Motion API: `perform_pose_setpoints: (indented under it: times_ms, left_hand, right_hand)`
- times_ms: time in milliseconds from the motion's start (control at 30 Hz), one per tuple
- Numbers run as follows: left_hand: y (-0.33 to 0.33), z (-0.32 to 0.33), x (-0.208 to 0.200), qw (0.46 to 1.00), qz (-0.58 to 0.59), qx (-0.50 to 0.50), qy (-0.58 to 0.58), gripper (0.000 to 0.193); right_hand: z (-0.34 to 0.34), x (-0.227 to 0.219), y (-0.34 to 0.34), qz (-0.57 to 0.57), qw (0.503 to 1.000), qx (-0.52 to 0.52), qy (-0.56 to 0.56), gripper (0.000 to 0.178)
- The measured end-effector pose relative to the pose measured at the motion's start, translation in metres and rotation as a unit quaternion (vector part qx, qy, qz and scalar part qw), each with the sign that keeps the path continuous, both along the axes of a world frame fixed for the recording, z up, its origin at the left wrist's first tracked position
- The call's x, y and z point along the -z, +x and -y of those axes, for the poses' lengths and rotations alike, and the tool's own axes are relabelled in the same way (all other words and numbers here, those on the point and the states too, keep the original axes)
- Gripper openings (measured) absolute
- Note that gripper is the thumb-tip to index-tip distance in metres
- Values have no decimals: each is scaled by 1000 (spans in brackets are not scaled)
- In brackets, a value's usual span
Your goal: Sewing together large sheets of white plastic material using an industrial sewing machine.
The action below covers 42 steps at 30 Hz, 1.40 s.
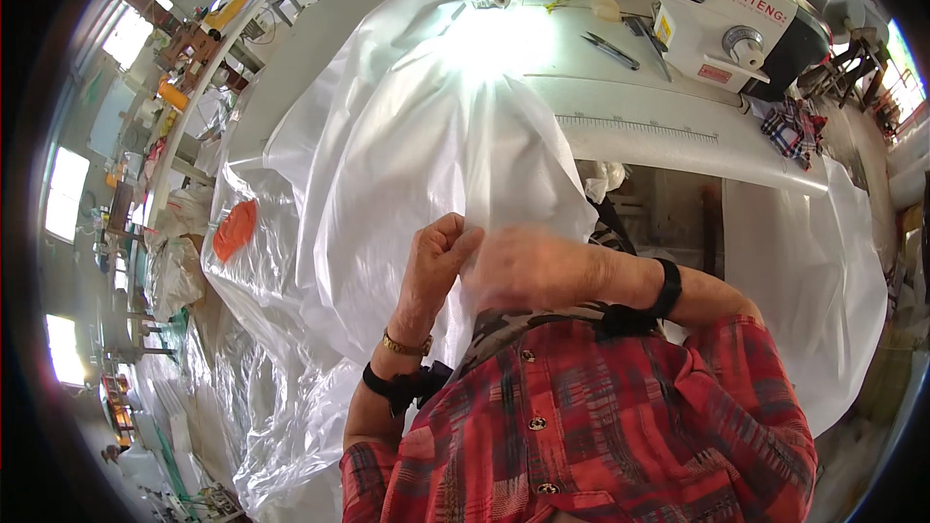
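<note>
A large sheet of shiny white fabric [378,155] runs from under the lit needle area of a sewing machine [620,0] down toward my lap. My left hand [436,261] pinches the fabric's edge between thumb and fingers, close to my chest. Beside it my right hand [533,266] is smeared by motion, so its fingers cannot be made out. Both hands are near each other along the fold that leads up to the needle. The glare of the machine's lamp hides the fabric under the presser foot.
Thread snips [611,51] and a dark slim tool [651,46] lie on the machine bed, right of the needle. A ruler strip [639,128] lines the table. Checked cloth [794,131] sits at the right corner. An orange patch [234,230] shows among the sheeting at left.
</note>
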<state>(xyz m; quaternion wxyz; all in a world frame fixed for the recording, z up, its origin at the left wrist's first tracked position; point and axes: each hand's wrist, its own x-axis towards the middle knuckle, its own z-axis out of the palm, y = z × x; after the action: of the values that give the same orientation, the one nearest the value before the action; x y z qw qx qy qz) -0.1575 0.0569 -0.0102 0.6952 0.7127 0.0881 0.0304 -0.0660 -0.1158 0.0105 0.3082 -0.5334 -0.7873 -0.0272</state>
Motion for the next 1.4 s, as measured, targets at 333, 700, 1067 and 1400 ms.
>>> perform_pose_setpoints:
  times_ms: [333, 700, 1067, 1400]
  left_hand:
    - [-6, 9, 0, 1000, -2, -30, 5, 7]
    - [-9, 11, -12, 998, 35, -26, -52, 10]
    - [-4, 16, -35, 995, 36, -36, -90, 17]
    - [-2, 24, -33, 943, 135, -9, 305, 6]
  right_hand:
    - [-38, 26, 41, 2, 894, 447, 43, 55]
    - [28, -6, 27, -118, 934, 327, 81, 43]
    - [63, 42, 32, -78, 887, 456, 1, 14]
    - [18, -26, 14, -37, 960, 270, -61, 12]
